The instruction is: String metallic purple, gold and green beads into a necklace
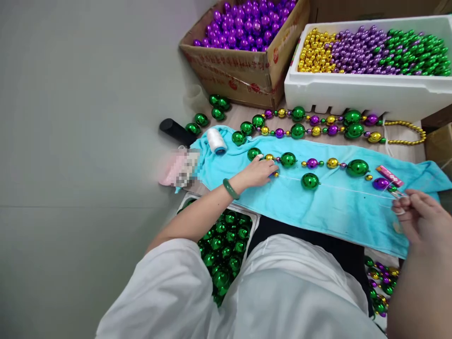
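A row of green, gold and purple beads [312, 163] lies on a turquoise towel [318, 207]. My left hand [256, 172], with a green bangle on its wrist, is closed in a pinch on a small purple bead at the row's left end, beside a green ball [253, 153]. My right hand [422, 214] is at the right, fingers pinched on the end of a thin white thread [339, 187] that runs left across the towel. A loose green ball [310, 181] sits on that thread.
Finished bead strands [318, 123] lie behind the towel. A cardboard box of purple balls [247, 21] and a white foam box of gold, purple and green beads [370, 49] stand at the back. A tray of green balls [226, 254], a white thread spool [216, 140], a pink packet [389, 175].
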Demonstrator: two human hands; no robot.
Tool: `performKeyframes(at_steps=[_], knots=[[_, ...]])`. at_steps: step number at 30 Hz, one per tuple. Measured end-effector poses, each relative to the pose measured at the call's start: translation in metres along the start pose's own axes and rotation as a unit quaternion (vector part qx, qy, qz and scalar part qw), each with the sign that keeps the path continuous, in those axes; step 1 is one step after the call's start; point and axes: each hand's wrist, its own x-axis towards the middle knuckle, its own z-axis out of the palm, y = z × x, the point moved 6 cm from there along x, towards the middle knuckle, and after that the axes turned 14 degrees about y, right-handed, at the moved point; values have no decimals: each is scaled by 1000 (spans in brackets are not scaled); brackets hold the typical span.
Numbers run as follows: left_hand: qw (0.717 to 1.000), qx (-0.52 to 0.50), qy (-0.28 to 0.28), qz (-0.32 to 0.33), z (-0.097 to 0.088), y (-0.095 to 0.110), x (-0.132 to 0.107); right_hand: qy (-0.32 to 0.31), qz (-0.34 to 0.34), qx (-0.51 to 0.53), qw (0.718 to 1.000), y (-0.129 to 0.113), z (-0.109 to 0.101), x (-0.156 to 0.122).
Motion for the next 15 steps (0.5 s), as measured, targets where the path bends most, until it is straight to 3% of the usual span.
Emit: performKeyframes(at_steps=[3, 5, 7, 10, 13, 15], knots=[[993, -110, 36, -30, -8, -10, -4, -19, 17, -41, 999, 18, 1, -6], [977, -160, 119, -79, -20, -12, -4, -27, 11, -54, 998, 22, 5, -11], [957, -154, 212, -125, -27, -1, -4, -40, 5, -57, 998, 20, 14, -17], [950, -135, 267, -85, -16, 53, 8, -73, 4, -44, 996, 8, 33, -32], [966, -105, 238, -5, 10, 111, 30, -89, -21, -31, 995, -17, 48, -45], [975, -69, 211, -8, 24, 129, 43, -51, -52, -39, 997, -39, 43, -47]])
